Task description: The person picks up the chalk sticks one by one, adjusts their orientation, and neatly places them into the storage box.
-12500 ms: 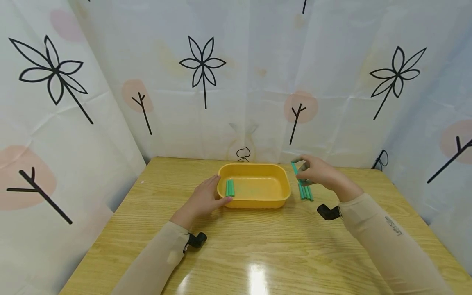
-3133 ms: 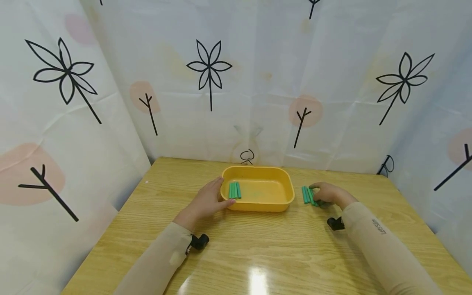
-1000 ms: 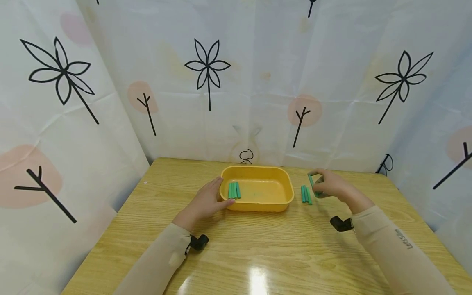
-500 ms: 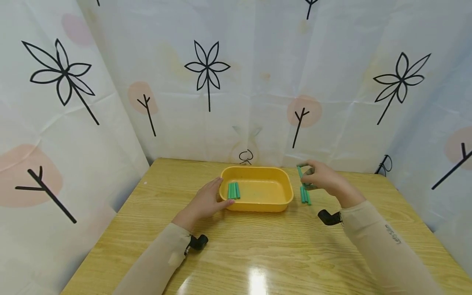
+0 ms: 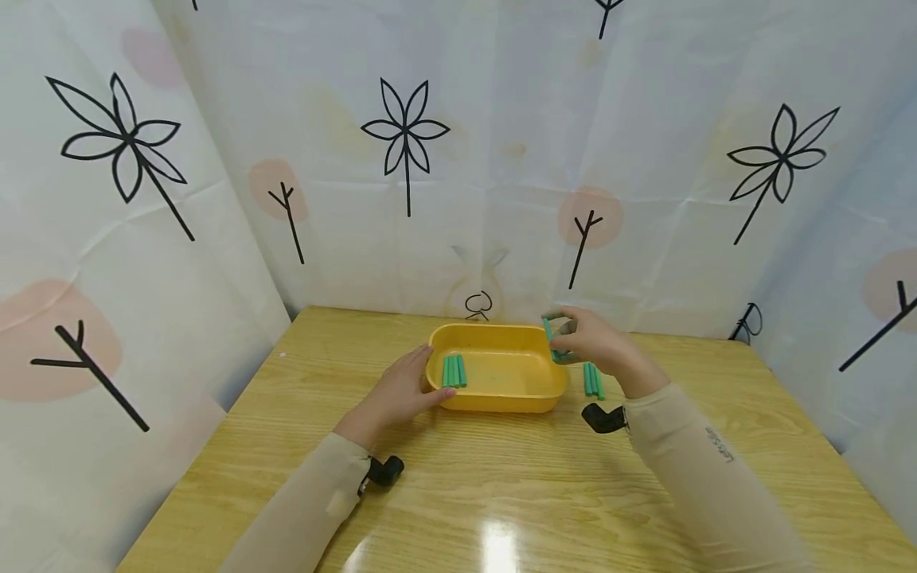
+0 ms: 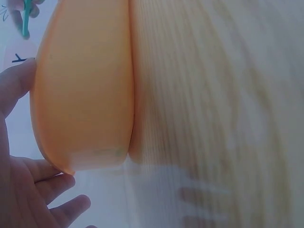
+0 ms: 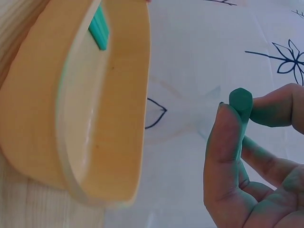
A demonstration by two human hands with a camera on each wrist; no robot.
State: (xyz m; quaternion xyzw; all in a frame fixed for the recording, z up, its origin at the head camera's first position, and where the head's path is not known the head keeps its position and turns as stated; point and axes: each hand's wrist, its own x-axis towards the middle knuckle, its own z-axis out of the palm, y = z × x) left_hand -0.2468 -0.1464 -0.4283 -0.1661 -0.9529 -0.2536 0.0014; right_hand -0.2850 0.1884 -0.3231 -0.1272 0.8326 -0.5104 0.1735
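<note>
A yellow plastic tray point(image 5: 501, 403) stands on the table. My left hand point(image 5: 394, 390) holds its left end, thumb on the near rim and fingers around the far side. Several green chalk-like sticks point(image 5: 454, 372) lie side by side inside, at the tray's left end. Over the tray's right rim, my right hand point(image 5: 583, 341) pinches another green stick point(image 7: 241, 102) between thumb and fingers, raised and tilted. Green colour marks the right fingers point(image 7: 223, 137). To the tray's right, three more green sticks point(image 5: 593, 382) lie on the table, just below the right hand.
The wooden table point(image 5: 458, 485) reaches back to a white curtain point(image 5: 487, 175) printed with flowers and trees. Black wrist cameras point(image 5: 387, 471) sit at both sleeves. A dark cord point(image 5: 745, 322) shows at the back right corner.
The right hand has picked a green stick from the row on the right and carried it leftward to above the tray's right rim. The left hand has stayed on the tray.
</note>
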